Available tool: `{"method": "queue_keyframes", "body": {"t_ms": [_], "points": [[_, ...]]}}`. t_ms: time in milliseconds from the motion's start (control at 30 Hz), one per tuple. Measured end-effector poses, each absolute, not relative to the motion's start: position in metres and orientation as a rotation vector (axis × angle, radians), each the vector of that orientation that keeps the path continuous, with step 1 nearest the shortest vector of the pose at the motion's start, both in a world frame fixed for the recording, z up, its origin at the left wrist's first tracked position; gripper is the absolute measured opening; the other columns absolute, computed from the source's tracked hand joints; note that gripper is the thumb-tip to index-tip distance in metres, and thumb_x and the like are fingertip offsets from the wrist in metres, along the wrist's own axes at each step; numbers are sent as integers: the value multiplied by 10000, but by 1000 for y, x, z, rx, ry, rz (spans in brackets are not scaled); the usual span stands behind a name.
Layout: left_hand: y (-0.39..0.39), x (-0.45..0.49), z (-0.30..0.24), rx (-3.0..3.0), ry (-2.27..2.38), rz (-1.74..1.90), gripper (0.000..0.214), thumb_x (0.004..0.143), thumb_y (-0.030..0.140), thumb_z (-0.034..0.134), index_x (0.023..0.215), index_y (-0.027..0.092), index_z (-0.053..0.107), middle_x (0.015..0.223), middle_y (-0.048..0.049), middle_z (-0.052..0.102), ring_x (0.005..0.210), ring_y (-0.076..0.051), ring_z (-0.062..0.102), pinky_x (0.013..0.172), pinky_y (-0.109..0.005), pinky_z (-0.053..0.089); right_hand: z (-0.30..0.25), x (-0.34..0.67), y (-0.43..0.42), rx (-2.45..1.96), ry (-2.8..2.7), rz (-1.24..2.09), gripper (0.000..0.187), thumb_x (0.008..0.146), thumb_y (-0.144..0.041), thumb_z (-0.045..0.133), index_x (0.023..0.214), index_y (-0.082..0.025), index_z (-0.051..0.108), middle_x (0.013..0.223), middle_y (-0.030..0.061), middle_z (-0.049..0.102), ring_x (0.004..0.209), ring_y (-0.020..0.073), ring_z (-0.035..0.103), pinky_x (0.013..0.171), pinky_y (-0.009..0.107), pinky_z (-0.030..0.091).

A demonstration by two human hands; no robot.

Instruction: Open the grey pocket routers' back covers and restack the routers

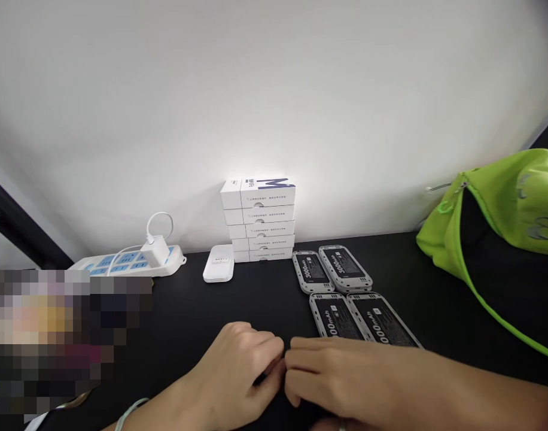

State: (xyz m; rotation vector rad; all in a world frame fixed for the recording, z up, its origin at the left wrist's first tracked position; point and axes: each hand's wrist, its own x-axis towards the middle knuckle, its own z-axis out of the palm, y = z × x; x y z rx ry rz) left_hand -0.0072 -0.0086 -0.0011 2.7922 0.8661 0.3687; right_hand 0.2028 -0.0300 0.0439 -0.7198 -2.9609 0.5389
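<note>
Fingers [274, 353] of both hands [236, 371] [332, 374] meet, grip unclear, beside four 3000mAh batteries [334, 317].

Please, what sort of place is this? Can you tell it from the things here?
Probably an indoor electronics work desk: a black desktop, grey 3000mAh battery packs, a stack of white product boxes, and a power strip with a charger plugged in.

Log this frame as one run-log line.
left hand and right hand: fingertips together | on: black table | nearest: four 3000mAh battery packs
</note>
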Motion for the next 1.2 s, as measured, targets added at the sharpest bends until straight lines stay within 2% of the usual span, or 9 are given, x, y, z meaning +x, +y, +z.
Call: {"method": "queue_keyframes", "body": {"t_ms": [100,233,500,600,700,800,967,1100,1200], "points": [[-9,-6,0,2789,891,342,237,903,180,403,675,204,341,619,46,465,511,-131,392,552,-296,313,52,226,-23,-901,-2937,491,463,714,-419,751,1083,-200,575,1114,79,595,1100,303,565,948,422,464],[-10,-6,2,2770,914,302,273,920,190,386,660,200,305,608,50,427,493,-121,333,556,-287,317,51,253,-10,-1233,-2915,128,752,573,-590,816,1121,-123,598,1068,148,598,1107,422,545,966,574,418],[-9,-6,1,2777,905,327,267,916,181,382,657,198,318,599,48,428,484,-115,324,544,-282,321,28,260,-8,-1329,-2867,-69,1056,431,-590,873,1282,-61,541,1073,202,633,1068,434,580,881,526,491],[-10,-6,4,2759,930,315,269,927,228,424,668,198,358,596,49,460,491,-119,381,552,-287,335,28,260,-9,-1286,-2898,11,1070,513,-656,799,1352,-75,476,1185,227,600,1187,440,520,919,523,474],[-12,-6,6,2659,1024,354,339,809,464,667,775,207,449,649,48,539,549,-153,505,594,-315,401,32,251,-10,-1339,-2900,183,1084,571,-721,726,1383,-68,426,1321,267,508,1285,464,433,950,534,456],[-15,-8,6,2574,1044,484,712,565,607,821,1041,219,460,947,-22,626,724,-227,626,689,-386,491,32,233,-14,-1420,-2758,416,955,628,-763,662,1309,-119,479,1322,225,486,1233,445,488,904,501,491],[-16,-9,0,2568,1054,580,1032,549,643,819,1323,315,219,1438,-162,405,1070,-359,611,830,-510,520,22,206,-21,-1337,-2536,626,776,613,-768,680,1095,-179,529,1062,77,503,987,311,555,825,457,501],[-15,-7,-4,2497,1012,581,1063,536,569,853,1322,331,177,1280,-110,537,1049,-359,605,877,-579,490,24,199,-15,-1350,-2336,908,665,609,-667,757,1015,-216,487,1054,41,440,980,248,487,851,414,479],[-14,-7,-5,2482,947,623,1080,506,515,870,1304,320,168,1238,-97,531,971,-316,620,836,-529,517,34,202,-5,-1387,-2246,1132,627,521,-525,847,899,-239,436,1057,15,409,1000,229,449,883,397,468]]}}
